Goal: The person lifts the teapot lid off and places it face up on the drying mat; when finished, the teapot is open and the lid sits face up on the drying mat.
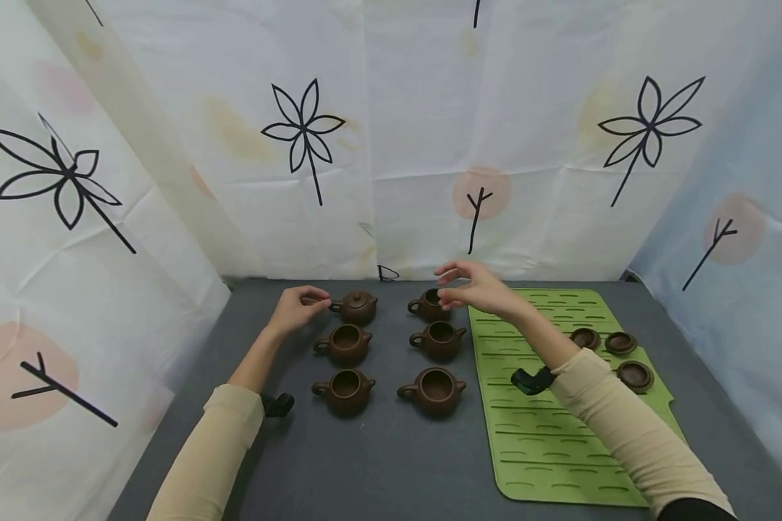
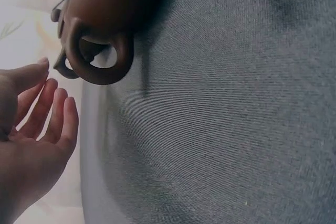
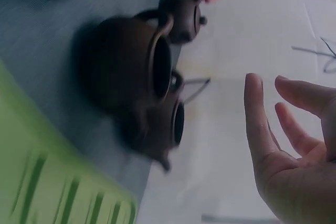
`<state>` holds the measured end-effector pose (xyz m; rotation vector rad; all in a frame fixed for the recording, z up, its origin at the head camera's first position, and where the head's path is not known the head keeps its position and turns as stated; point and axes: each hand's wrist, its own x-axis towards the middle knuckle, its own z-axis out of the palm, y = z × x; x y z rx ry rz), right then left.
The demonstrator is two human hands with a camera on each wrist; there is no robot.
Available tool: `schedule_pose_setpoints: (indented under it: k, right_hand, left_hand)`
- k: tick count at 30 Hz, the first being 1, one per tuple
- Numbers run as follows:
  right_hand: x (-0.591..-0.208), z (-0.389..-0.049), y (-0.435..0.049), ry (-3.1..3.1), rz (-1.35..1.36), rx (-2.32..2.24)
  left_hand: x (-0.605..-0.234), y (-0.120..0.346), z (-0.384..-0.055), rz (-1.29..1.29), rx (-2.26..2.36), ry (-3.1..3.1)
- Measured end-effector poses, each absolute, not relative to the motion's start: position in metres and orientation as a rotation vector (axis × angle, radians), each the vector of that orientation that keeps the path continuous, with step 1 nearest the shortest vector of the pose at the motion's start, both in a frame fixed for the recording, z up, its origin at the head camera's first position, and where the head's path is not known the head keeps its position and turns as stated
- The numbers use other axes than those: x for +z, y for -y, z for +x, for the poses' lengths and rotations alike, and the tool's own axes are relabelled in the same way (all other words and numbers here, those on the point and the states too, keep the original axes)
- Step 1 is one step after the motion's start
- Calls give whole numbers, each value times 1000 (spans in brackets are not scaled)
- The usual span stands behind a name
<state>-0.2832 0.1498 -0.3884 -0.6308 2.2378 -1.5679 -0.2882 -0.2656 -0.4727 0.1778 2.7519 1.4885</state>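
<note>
My left hand [image 1: 297, 307] is at the far left, its fingertips right by the handle of a small brown teapot [image 1: 358, 309] with its lid on. In the left wrist view, the thumb and loosely bent fingers [image 2: 69, 124] show beside that handle, partly behind a nearer teapot [image 2: 113, 3]. Above the far right teapot [image 1: 423, 307], which is lidless, hovers my right hand [image 1: 478, 291]. Its thumb and fingers are spread apart with nothing between them, as the right wrist view shows; the hand hides part of this teapot's rim in the head view.
Lidless brown teapots stand in two columns nearer me, among them the middle left one [image 1: 345, 344] and front right one [image 1: 435, 392]. A green ridged mat [image 1: 547, 463] lies at right, bearing three round lids [image 1: 635, 375]. Patterned cloth [image 1: 417, 145] hangs behind the grey table [image 1: 378, 470].
</note>
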Motion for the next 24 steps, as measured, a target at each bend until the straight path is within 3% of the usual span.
schedule_pose_setpoints:
  k: [12, 24]
  right_hand:
    - [-398, -317, -36, -2104, -604, -1488]
    - [-434, -320, 16, -2127, -374, -1567]
  left_hand:
    - [-477, 261, -293, 189, 1479, -2719]
    - [-481, 261, -298, 134, 1503, -2708]
